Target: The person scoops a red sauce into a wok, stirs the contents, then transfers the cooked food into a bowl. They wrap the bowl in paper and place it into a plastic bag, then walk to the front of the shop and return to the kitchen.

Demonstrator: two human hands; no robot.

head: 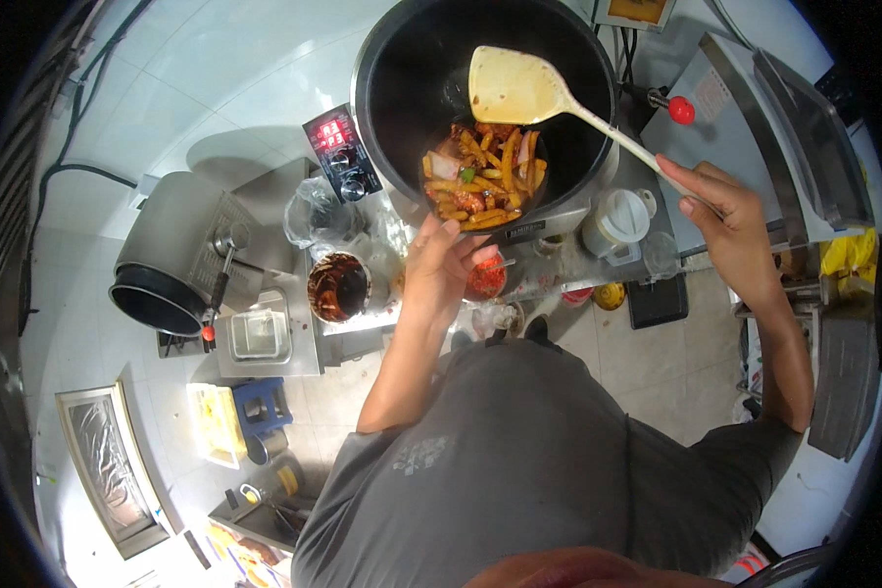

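Note:
My right hand (728,213) grips the handle of a cream-coloured spatula (518,87), whose stained blade lies over the opening of a large dark cooking drum (411,66). With my left hand (445,257) I hold a dark bowl (545,176) by its near rim at the drum's lower edge. Sauced potato strips (511,165), pieces of onion, browned chunks and a bit of green fill the bowl. The spatula blade is just above the food; whether they touch cannot be told. Below the bowl, a container of chopped red chilli (485,278) stands near my left fingers.
A sauce-smeared pot (338,287) and a plastic bag (322,213) stand left of my left hand. A lit control panel (342,154) adjoins the drum. A lidded plastic jug (617,220) stands on the right. Another cooking drum (165,294) is at the far left.

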